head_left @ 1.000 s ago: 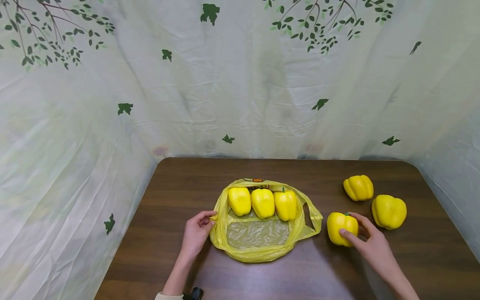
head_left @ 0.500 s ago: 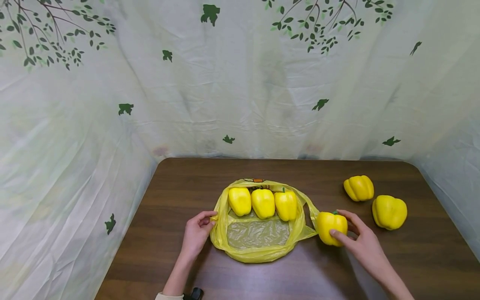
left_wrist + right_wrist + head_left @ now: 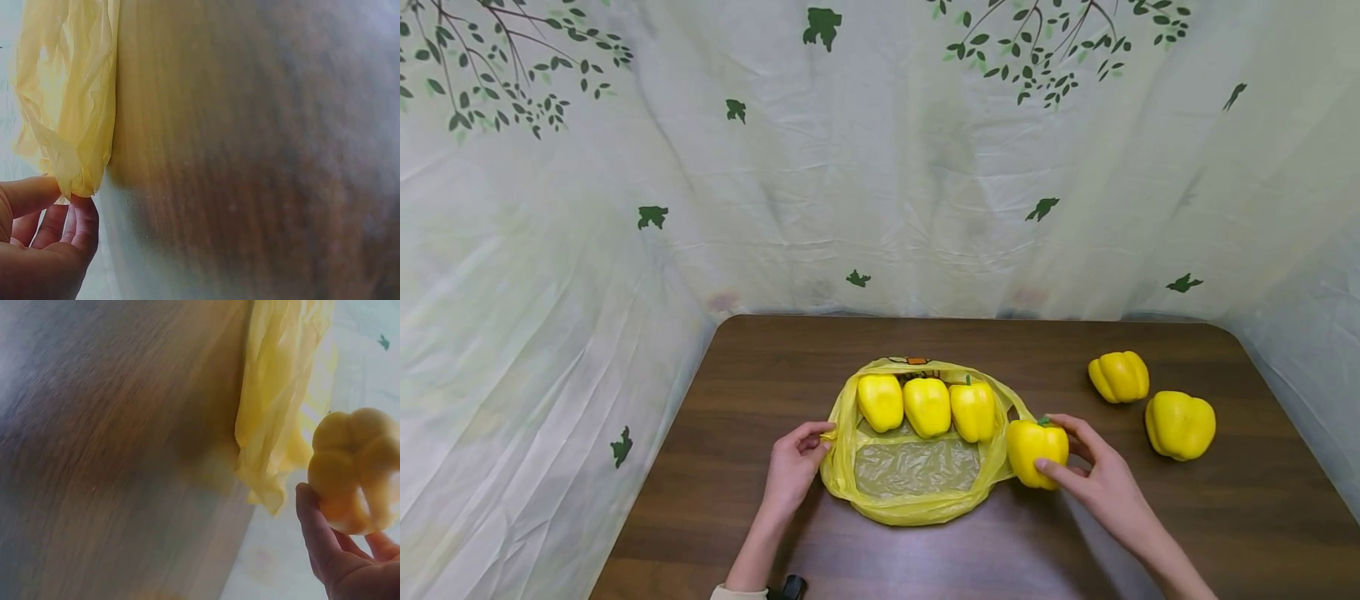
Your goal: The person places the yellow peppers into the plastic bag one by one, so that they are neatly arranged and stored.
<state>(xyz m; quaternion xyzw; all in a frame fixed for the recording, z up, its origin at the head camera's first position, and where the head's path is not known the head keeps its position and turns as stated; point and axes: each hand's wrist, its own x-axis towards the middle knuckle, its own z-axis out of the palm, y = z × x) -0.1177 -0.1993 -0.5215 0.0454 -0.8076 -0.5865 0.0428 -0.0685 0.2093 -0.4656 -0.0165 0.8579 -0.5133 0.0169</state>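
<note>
A yellow plastic bag (image 3: 917, 508) lies with its mouth spread wide on the brown table. Inside, along its far side, three yellow bell peppers (image 3: 927, 407) sit in a row. My left hand (image 3: 795, 468) pinches the bag's left edge between thumb and fingers, also plain in the left wrist view, where the bag (image 3: 69, 94) hangs from the fingertips. Another bell pepper (image 3: 1036, 452) is gripped by my right hand (image 3: 1105, 479) at the bag's right side, overlapping the bag's handle in the head view. The right wrist view shows this pepper's lobed underside (image 3: 353, 469) above the thumb and fingers.
Two more yellow bell peppers, one farther back (image 3: 1118, 377) and one nearer (image 3: 1180, 426), rest on the right of the table (image 3: 760, 358). Behind the table's far edge hangs a pale curtain (image 3: 910, 167) printed with leaves. A dark band (image 3: 793, 587) shows at my left wrist.
My right hand has carried its bell pepper leftward, from right of the bag to over the bag's right handle. The left hand and the bag's body have stayed in place.
</note>
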